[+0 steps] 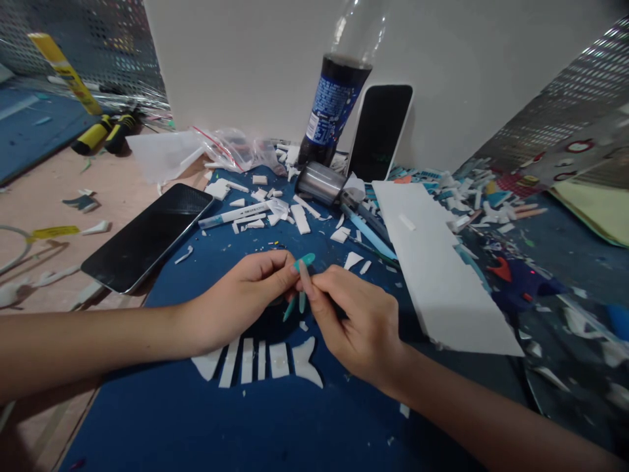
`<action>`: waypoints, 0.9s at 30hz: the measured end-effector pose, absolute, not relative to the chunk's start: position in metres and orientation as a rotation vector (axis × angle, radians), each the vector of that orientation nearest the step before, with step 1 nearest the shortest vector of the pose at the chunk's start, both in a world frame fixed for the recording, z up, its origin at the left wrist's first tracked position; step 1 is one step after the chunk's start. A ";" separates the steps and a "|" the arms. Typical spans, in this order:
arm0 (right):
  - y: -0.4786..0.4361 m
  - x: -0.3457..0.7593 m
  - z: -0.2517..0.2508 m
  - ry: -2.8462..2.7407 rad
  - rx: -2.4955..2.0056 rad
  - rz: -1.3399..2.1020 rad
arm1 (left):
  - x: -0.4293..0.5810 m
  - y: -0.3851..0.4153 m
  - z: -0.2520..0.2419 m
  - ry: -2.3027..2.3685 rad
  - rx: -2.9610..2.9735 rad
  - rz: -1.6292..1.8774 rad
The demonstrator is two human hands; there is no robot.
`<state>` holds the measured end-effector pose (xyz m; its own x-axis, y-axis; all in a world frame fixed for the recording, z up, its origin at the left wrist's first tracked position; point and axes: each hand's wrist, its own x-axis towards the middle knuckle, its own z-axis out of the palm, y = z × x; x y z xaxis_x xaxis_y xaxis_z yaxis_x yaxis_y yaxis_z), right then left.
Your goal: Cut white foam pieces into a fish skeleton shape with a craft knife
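Observation:
My left hand [240,292] is closed, with thumb and fingers pinching a small teal piece [306,260] with a rounded end. Against it, my right hand [361,318] pinches a pale narrow strip [305,279]; its kind cannot be made out. Thin teal ends [289,309] poke out below the fingertips, partly hidden by them. Both hands meet above the blue mat [206,426]. Just below them, flat white cut pieces [247,360] lie spaced in a row shaped like a fish, with a forked tail piece [307,362] at the right. My left hand covers part of the row's left end.
A black phone [147,236] lies at left; another phone [381,131] leans upright beside a soda bottle [334,105]. White scraps [301,218] litter the mat around a marker [236,214]. A white board [442,275] and a dark blue glue gun [525,285] lie at right.

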<state>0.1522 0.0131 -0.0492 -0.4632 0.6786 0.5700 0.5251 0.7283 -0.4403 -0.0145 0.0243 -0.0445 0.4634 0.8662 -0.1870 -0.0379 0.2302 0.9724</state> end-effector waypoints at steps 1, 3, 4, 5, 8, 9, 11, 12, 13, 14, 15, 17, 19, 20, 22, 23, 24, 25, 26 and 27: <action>0.014 0.152 -0.049 -2.175 -0.901 0.258 | -0.015 0.024 -0.046 0.879 1.181 0.749; 0.015 0.152 -0.049 -2.182 -0.908 0.263 | -0.017 0.023 -0.048 0.858 1.192 0.742; 0.015 0.152 -0.048 -2.187 -0.915 0.270 | -0.017 0.022 -0.048 0.849 1.200 0.737; 0.015 0.152 -0.048 -2.191 -0.920 0.280 | -0.018 0.022 -0.048 0.840 1.210 0.735; 0.015 0.153 -0.048 -2.199 -0.913 0.331 | -0.019 0.022 -0.045 0.842 1.261 0.726; 0.015 0.154 -0.049 -2.200 -0.897 0.351 | -0.019 0.023 -0.043 0.850 1.294 0.717; 0.016 0.154 -0.050 -2.204 -0.863 0.377 | -0.021 0.024 -0.040 0.866 1.394 0.692; 0.016 0.155 -0.051 -2.207 -0.852 0.384 | -0.022 0.025 -0.038 0.870 1.462 0.683; 0.016 0.155 -0.051 -2.210 -0.847 0.393 | -0.023 0.026 -0.037 0.875 1.546 0.691; 0.016 0.155 -0.051 -2.212 -0.855 0.410 | -0.025 0.027 -0.036 0.882 1.649 0.720; 0.016 0.155 -0.051 -2.207 -0.865 0.435 | -0.027 0.028 -0.035 0.891 1.764 0.773; 0.017 0.156 -0.049 -2.182 -0.892 0.515 | -0.030 0.031 -0.032 0.907 1.989 0.937; 0.017 0.157 -0.049 -2.132 -0.908 0.600 | -0.034 0.034 -0.028 0.879 2.167 1.138; 0.017 0.157 -0.049 -2.103 -0.910 0.638 | -0.037 0.035 -0.026 0.838 2.232 1.241; 0.017 0.158 -0.049 -2.052 -0.917 0.707 | -0.041 0.037 -0.021 0.742 2.337 1.374; 0.017 0.158 -0.050 -2.031 -0.925 0.735 | -0.043 0.037 -0.018 0.719 2.382 1.360; 0.017 0.159 -0.050 -2.017 -0.937 0.767 | -0.045 0.037 -0.016 0.730 2.420 1.291; 0.017 0.159 -0.050 -1.999 -0.952 0.808 | -0.046 0.037 -0.014 0.709 2.484 1.183; 0.017 0.158 -0.049 -1.969 -0.956 0.862 | -0.046 0.037 -0.013 0.708 2.541 1.160; 0.017 0.158 -0.049 -1.930 -0.945 0.939 | -0.045 0.036 -0.013 0.742 2.545 1.291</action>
